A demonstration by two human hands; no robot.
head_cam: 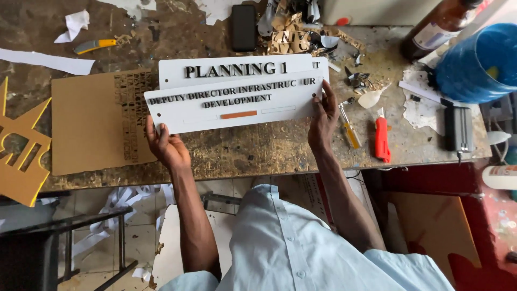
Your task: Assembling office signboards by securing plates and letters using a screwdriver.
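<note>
A long white rectangular plastic sign plate (pixel 237 102) with raised dark lettering in two rows and a small orange strip near its lower edge is held just above the worn, stained worktop (pixel 258 148), tilted slightly up to the right. The left hand (pixel 167 145) grips its lower left corner, fingers curled under and thumb on the face. The right hand (pixel 323 118) clamps the right end, fingers wrapped round the edge. Directly behind it lies a second white sign plate (pixel 242 67), also rectangular, with one row of larger dark letters; the held plate overlaps its lower edge.

To the left lies a flat brown cardboard sheet (pixel 91 124) with rows of letter-shaped cut-outs along its right side, and past it a yellow-edged brown cut-out shape (pixel 21 156) at the table's edge. Three cutting knives show: a yellow-handled one (pixel 94 46) at upper left, a slim yellow one (pixel 350 129) beside the right hand, and a red one (pixel 382 139) next to it. A black rectangular phone (pixel 244 27) lies face down at the top. At the far right are a blue plastic bucket (pixel 479 62), a brown bottle with a white label (pixel 439 27), and a black boxy device (pixel 458 128). Torn white paper scraps (pixel 75 24) are scattered on the table and on the floor.
</note>
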